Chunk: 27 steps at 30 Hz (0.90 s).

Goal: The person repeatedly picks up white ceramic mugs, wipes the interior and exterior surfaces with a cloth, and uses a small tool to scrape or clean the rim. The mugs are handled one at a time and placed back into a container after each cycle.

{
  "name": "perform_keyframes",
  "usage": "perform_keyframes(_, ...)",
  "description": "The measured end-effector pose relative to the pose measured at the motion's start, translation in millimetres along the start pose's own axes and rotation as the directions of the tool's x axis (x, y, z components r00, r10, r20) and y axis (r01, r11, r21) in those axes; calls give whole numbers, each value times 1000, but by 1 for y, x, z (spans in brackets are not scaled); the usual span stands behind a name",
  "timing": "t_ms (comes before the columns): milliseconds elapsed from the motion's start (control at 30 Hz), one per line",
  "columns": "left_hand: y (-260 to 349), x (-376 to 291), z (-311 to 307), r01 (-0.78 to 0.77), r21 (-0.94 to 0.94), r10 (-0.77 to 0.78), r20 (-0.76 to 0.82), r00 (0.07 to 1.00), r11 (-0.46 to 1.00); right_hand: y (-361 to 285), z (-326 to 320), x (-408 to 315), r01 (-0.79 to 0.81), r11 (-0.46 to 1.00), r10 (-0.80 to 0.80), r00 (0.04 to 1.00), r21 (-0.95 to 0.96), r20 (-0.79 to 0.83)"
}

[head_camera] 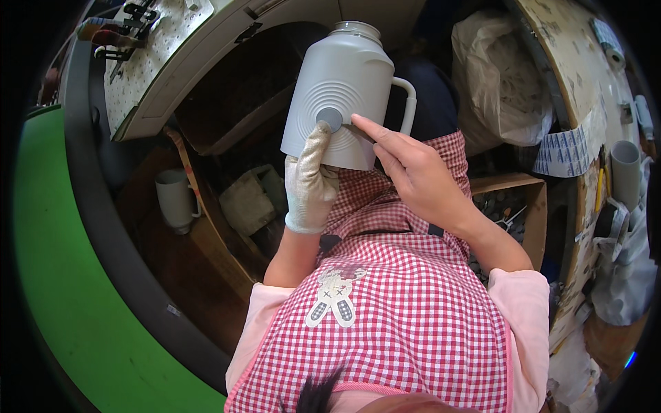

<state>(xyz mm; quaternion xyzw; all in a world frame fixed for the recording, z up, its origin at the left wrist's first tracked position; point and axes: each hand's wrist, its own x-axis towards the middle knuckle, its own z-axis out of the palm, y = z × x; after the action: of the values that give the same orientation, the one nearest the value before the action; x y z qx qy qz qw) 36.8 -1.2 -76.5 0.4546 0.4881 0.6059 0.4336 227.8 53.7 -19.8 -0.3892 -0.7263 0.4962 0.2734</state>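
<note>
A pale grey plastic jug body [343, 77] with a side handle and a ringed pattern stands tilted before me, its threaded neck pointing away. My left hand [312, 180], in a whitish knit glove, grips its lower end, the thumb at the edge of a dark grey round disc [329, 120] at the rings' centre. My bare right hand [413, 173] is at the jug's right side, index fingertip just right of the disc. Under its fingers shows a thin, dark, blade-like piece [361, 130]; most of that is hidden by the hand.
Another grey jug body [174, 199] lies in a cardboard box at left. A translucent plastic bag [496, 77] and an open cardboard box [537, 217] of small parts are at right. A worktop [573, 46] bears a grey cylinder [625, 173]; a green surface [77, 289] curves along the left.
</note>
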Motion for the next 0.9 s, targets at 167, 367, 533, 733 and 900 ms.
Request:
perform_keyframes(167, 11, 0, 2, 204, -232, -212, -12, 977, 951, -5, 3, -2, -2, 978, 4, 1000, -210, 7)
perform_keyframes(367, 16, 4, 15, 354, -379, -426, -122, 897, 855, -24, 14, 2, -48, 731, 118, 991, -681, 57)
perform_keyframes(533, 27, 9, 13, 250, -307, -310, -163, 937, 918, -7, -4, 10, 82, 991, -80, 997, -110, 18)
perform_keyframes(733, 49, -8, -1, 251, -206, -276, -102, 956, 946, 37, -66, 24, -88, 915, 275, 850, 393, -449)
perform_keyframes(900, 58, -21, -3, 319, -277, -346, -54, 937, 906, 52, -81, 39, -121, 796, 246, 960, 593, -135)
